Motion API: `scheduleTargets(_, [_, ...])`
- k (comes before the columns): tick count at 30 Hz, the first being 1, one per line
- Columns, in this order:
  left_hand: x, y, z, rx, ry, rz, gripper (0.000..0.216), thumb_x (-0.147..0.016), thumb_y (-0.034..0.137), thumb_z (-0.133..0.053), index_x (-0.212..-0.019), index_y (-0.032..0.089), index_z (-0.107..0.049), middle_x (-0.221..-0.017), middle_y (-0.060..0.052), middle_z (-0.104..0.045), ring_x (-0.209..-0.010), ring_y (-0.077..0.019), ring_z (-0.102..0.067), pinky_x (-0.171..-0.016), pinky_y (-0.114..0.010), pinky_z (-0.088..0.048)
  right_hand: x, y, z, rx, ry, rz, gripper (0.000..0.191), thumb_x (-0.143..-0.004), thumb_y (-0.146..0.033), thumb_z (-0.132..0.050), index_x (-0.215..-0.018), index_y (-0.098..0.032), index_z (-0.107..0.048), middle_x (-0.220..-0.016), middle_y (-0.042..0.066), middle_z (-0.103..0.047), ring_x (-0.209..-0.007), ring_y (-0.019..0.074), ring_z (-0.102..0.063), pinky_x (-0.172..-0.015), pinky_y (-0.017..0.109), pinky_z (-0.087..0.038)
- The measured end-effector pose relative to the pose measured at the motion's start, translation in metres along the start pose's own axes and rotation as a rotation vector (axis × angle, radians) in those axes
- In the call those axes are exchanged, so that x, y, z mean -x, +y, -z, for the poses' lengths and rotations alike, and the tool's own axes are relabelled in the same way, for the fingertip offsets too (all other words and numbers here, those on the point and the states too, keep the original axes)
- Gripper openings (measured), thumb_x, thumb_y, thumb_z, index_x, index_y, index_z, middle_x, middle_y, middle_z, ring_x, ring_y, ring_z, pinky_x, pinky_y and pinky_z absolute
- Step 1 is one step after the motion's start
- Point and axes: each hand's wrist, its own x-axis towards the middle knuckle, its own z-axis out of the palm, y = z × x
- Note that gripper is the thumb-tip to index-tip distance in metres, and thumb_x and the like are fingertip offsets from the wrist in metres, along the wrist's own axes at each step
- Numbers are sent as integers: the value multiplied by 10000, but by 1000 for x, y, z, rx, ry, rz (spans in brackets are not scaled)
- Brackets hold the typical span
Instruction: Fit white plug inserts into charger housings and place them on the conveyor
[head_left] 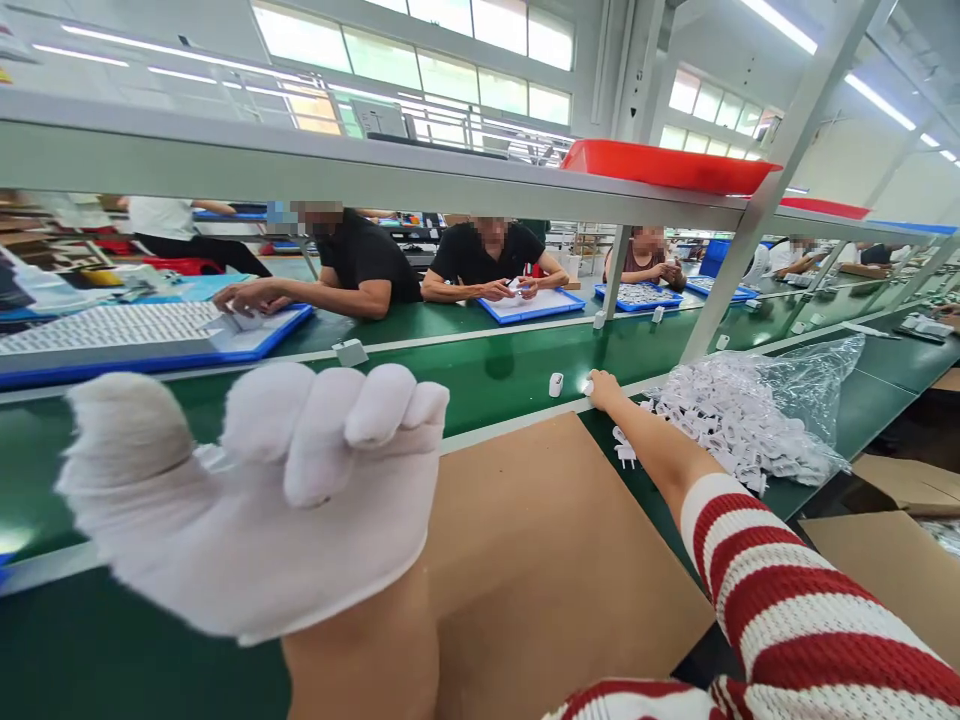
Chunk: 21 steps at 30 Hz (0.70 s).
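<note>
Close to the camera, my left hand (322,500) wears a white glove. Its thumb stands away from the half-curled fingers, and no object shows in the palm. A small white patch shows behind it between thumb and index finger; I cannot tell what it is. My right hand (604,389), bare, reaches over the green conveyor belt (502,370) with its fingers closed on a small white plug adapter (588,386), mostly covered by the fingers. Just left of that hand, another white adapter (556,385) stands on the belt. Loose white plug pieces (624,448) lie below my right forearm.
A brown cardboard sheet (525,540) lies before me. Right of it, a clear bag (810,390) spills a heap of white plug parts (720,420). Overhead runs a shelf (300,165) with a red tray (667,168). Co-workers sit across the belt with blue trays (532,306).
</note>
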Motion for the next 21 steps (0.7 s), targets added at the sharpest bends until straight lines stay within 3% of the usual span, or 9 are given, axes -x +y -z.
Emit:
scheduleTargets(4, [-2, -3, -24, 66, 34, -11, 713, -1018, 655, -389, -468, 214, -276, -469, 0, -104, -507, -160, -345, -528, -307, -461, 17, -8, 6, -46, 72, 119, 477, -901, -30, -550, -1368, -128, -552, -1407, 177, -546, -1272, 271, -515, -1117, 364, -393])
scheduleTargets(9, [-9, -14, -28, 156, 31, -1, 689, -1068, 572, -251, -494, 189, -262, -495, 4, -157, -552, -132, -453, -595, -273, -517, 63, -16, 13, -108, 107, 241, 471, -921, -36, -535, -1372, -169, -571, -1330, 127, -581, -1214, 231, -545, -1083, 357, -435])
scheduleTargets(12, [-20, -27, -20, 167, 18, 12, 644, -1055, 524, -328, -507, 185, -336, -496, 8, -244, -588, -136, -491, -639, -281, -532, 102, -23, 10, -119, -7, 375, 489, -910, -45, -574, -1368, -212, -611, -1232, 91, -601, -1095, 200, -593, -979, 316, -482])
scheduleTargets(15, [-36, -47, -13, 116, 53, 26, 530, -1007, 414, -469, -534, 186, -408, -497, 9, -331, -607, -147, -521, -638, -279, -522, 139, -31, 6, 9, -124, 506, 608, -850, -22, -621, -1420, -231, -588, -1230, 106, -593, -1107, 235, -597, -903, 322, -486])
scheduleTargets(18, [-53, -77, -3, -1, 63, 50, 426, -911, 304, -631, -559, 195, -419, -506, 27, -373, -587, -137, -517, -641, -266, -514, 161, -37, 5, 197, -132, 518, 513, -827, -21, -629, -1302, -213, -648, -1219, 125, -611, -1128, 282, -598, -893, 359, -466])
scheduleTargets(21, [-70, -115, 15, -211, 72, 68, 410, -800, 363, -738, -571, 211, -433, -539, 24, -458, -618, -152, -574, -685, -285, -534, 168, -38, 9, 243, -99, 461, 405, -815, -11, -619, -1183, -176, -657, -1277, 150, -603, -1091, 293, -606, -899, 387, -444])
